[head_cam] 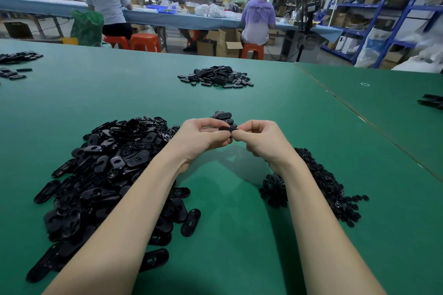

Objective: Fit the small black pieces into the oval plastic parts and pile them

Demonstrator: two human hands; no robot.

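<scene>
both hands up over the green table [239, 211], meeting at one oval plastic part [227, 128] held edge-on to the camera. left hand [203, 137] has fingers curled round its left end, thumb underneath; right hand [257, 137] pinches the right end, thumb tip against the left thumb. i can't see a small black piece between the fingers, they hide it, so i can't tell if the insert is seated yet. my read: this is the press-in step. to do it well i'd keep the oval steady in the left, line the piece up with the cutout before pushing, press straight with the right thumb, not at a tilt, then feel for it sitting flush. supply of empty ovals [115, 163] is just left of the arms, small black pieces [318, 184] heaped on the right under the right forearm. small done pile [223, 116] sits just beyond the hands; drop it there. bigger heap [215, 76] further back.
</scene>
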